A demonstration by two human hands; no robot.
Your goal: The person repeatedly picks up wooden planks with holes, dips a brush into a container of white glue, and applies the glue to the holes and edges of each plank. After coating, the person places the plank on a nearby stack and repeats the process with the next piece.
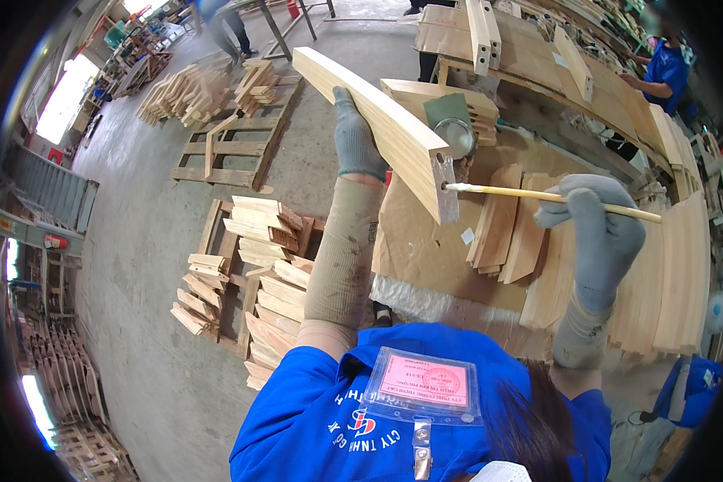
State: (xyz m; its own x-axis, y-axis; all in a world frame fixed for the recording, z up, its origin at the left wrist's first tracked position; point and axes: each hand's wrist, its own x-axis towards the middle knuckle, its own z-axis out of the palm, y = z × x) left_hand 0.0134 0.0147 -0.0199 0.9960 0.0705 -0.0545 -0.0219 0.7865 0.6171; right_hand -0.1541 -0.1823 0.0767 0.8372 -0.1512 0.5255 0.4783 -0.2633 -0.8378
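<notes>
My left hand (357, 138), in a grey glove, grips a long pale wooden board (394, 127) from its left side and holds it up at a slant. The board's near end face has drilled holes and looks wet or glossy. In my gloved right hand (601, 229) is a thin yellowish stick (530, 193), pinched between the fingers. Its white-coated tip touches the board's end at one hole. Just behind the board stands a round container (455, 138) with whitish contents and a green piece over its rim.
Several wooden boards (506, 221) lie on the cardboard-covered table (414, 249). Left of me, stacked wooden pieces (277, 293) sit on pallets, and another pallet (221, 149) is farther off. A co-worker in blue (665, 72) is at the far right beside a long workbench (554, 84).
</notes>
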